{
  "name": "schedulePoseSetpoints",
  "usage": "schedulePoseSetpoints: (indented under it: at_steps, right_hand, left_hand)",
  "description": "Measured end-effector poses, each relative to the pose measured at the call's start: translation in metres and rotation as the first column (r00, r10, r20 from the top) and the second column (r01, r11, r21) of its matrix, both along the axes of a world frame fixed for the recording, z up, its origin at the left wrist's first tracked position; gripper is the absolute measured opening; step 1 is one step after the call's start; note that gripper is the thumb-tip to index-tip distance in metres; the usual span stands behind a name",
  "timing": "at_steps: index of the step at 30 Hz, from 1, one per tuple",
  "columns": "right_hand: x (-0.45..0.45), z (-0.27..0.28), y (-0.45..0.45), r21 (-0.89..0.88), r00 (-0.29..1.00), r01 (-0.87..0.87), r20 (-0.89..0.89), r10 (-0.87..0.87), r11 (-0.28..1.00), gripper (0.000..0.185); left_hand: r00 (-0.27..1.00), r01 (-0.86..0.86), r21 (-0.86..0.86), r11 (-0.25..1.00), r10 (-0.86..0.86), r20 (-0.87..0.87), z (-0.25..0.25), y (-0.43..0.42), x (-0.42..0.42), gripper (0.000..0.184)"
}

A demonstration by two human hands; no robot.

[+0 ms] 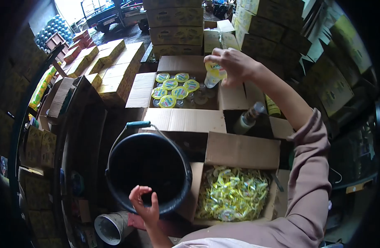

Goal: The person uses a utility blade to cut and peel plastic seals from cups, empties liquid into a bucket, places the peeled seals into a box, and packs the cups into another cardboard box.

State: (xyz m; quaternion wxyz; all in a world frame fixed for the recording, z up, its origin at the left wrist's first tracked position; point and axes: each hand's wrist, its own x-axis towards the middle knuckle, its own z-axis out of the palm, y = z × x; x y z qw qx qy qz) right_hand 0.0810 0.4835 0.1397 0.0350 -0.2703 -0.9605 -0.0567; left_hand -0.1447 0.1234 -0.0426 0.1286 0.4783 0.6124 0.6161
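My right hand (pixel 235 64) is raised over the right side of an open cardboard carton (pixel 183 63). Its fingers are closed around a sealed plastic cup (pixel 214 73) with a yellow printed lid, held tilted. Inside the carton, several more cups with yellow lids (pixel 170 84) stand upright on the left; clear cup shapes show to their right. My left hand (pixel 145 208) is over the near rim of a black bucket (pixel 182 198), fingers curved and thumb apart, with nothing visible between them. The bucket's dark inside hides whatever it may hold.
Beside the bucket, an open box (pixel 242 149) holds a heap of yellow plastic lid scraps (pixel 235 192). A glass bottle (pixel 248 118) stands between the two cartons. Cardboard boxes (pixel 175 25) are stacked behind, left and right. A white pipe-like container (pixel 109 228) lies at the lower left.
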Motion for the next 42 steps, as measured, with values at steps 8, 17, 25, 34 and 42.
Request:
schedulePoseSetpoints:
  at_steps: [8, 17, 25, 34, 42]
  right_hand:
    - [0.052, 0.026, -0.258, -0.009, 0.981, -0.158, -0.119, 0.155, 0.987, 0.071]
    - [0.13, -0.06, -0.436, -0.375, 0.687, 0.028, -0.666, -0.29, 0.927, 0.064]
    - [0.274, -0.247, -0.432, -0.499, -0.016, 0.766, -0.644, -0.765, 0.405, 0.012]
    - [0.29, -0.265, -0.359, -0.29, 0.176, 0.907, -0.396, -0.901, 0.305, 0.023]
    - [0.294, -0.274, -0.347, -0.422, 0.112, 0.866, -0.358, -0.927, 0.268, 0.015]
  left_hand:
    - [0.943, 0.284, 0.027, 0.958, -0.275, -0.188, 0.059, -0.014, 0.078, 0.084]
    - [0.628, 0.778, -0.128, 0.615, -0.764, 0.147, 0.029, -0.089, 0.152, 0.056]
    - [0.519, 0.72, 0.048, 0.693, -0.582, 0.626, -0.01, -0.139, 0.137, 0.049]
    - [0.641, 0.469, 0.07, 0.88, -0.394, 0.658, 0.0, -0.175, 0.08, 0.044]
    - [0.722, 0.309, 0.16, 0.938, -0.34, 0.602, 0.013, -0.186, 0.004, 0.049]
